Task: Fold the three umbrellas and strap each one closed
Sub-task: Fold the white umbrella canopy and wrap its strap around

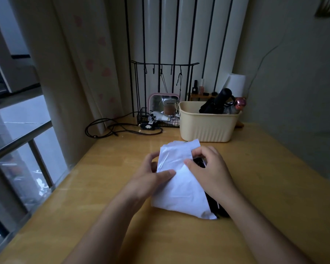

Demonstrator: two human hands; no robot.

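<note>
A white umbrella (181, 185) with a black inner lining lies collapsed on the wooden table (274, 187), its loose canopy bunched into flat folds. My left hand (152, 174) grips the canopy's left side with the thumb pressed on top. My right hand (210, 166) pinches the cloth on the right side, fingers curled over the black part. Two other umbrellas stand in the cream basket (206, 128) behind: a black umbrella (217, 101) and a grey umbrella with a pink handle (236, 106).
Behind the basket's left side sit a black wire tray (160, 119), a pink-framed mirror (164, 103) and a black hook rack. Black cables (111, 128) loop at the back left. A window with a metal rail runs along the left table edge; a wall stands to the right.
</note>
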